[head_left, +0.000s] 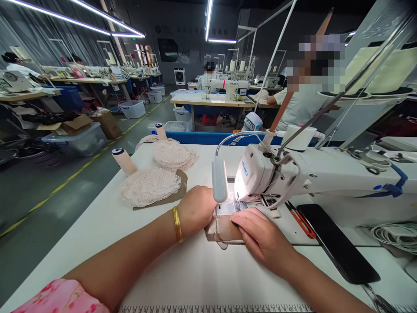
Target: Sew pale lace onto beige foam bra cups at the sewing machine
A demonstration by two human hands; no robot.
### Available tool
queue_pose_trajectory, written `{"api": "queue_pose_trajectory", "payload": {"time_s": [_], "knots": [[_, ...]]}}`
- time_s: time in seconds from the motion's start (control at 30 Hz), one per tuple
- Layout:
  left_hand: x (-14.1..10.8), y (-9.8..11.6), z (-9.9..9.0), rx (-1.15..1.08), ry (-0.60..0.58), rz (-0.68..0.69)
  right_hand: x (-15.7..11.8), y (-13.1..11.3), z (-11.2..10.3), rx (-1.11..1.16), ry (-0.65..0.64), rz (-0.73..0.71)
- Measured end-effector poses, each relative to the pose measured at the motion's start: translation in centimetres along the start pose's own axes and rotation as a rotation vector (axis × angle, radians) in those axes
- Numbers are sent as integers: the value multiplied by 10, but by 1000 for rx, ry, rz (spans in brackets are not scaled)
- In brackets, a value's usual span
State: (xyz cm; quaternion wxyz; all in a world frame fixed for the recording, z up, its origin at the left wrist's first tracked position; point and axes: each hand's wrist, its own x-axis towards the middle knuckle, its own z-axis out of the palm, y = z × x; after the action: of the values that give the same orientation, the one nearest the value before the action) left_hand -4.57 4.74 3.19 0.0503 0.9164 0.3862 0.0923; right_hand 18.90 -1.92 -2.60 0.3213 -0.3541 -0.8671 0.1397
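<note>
My left hand (197, 208), with a gold bangle at the wrist, is curled closed just left of the metal needle plate (224, 209). Its fingertips are partly hidden behind the small lamp (220, 179), so what they hold does not show. Right of it, my right hand (260, 237) has its fingers drawn together over the right side of a brown, tape-covered piece (224, 227) in front of the plate. Anything within those fingers is too small to name. The white sewing machine's head (257, 174) stands just beyond both hands.
Lace pieces (151, 187) lie in piles at left, near two thread cones (124, 161). To the right are red thread snips (302, 222) and a black phone (337, 241). A ruler strip (215, 308) runs along the front edge. Other people sit at machines beyond.
</note>
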Motion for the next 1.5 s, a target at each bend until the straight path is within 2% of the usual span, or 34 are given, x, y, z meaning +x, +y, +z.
{"api": "queue_pose_trajectory", "payload": {"time_s": [0.1,0.2,0.3,0.37,0.47,0.57,0.67,0.73,0.8,0.9,0.97,1.03,1.17,1.23,1.37,1.43,1.5], "knots": [[-3,3,-5,82,-66,-45,0,0,1,25,-18,19],[1,-4,-4,-9,-50,-67,0,-1,2,32,-23,7],[6,-15,-4,-174,-103,-200,0,-3,3,39,-37,24],[6,-18,-10,-240,-143,-268,1,-3,2,46,-44,38],[3,-11,-26,-453,-198,-277,1,-4,-1,84,-30,78],[-1,1,-33,-783,-246,-246,0,-6,-5,188,-52,270],[-4,14,-25,-1069,-390,-142,0,-12,-9,374,-116,495],[-8,21,-16,-1172,-488,-57,0,-16,-12,539,-171,570],[-13,26,-9,-1191,-537,-24,0,-17,-17,685,-243,611],[-20,30,-2,-1366,-682,-114,-2,-14,-26,833,-353,663],[-23,30,1,-1547,-823,-169,-4,-9,-32,929,-386,684],[-24,29,4,-1639,-892,-187,-4,-7,-35,1019,-393,691],[-22,26,10,-1640,-787,-144,-1,-14,-34,1110,-412,698],[-21,24,14,-1653,-723,-162,1,-19,-32,1049,-381,700],[-19,21,22,-1633,-565,-394,1,-17,-28,836,-307,685],[-18,22,24,-1554,-485,-478,-2,-12,-25,894,-292,686],[-17,24,20,-1456,-478,-475,-5,-8,-23,962,-238,709]]}}
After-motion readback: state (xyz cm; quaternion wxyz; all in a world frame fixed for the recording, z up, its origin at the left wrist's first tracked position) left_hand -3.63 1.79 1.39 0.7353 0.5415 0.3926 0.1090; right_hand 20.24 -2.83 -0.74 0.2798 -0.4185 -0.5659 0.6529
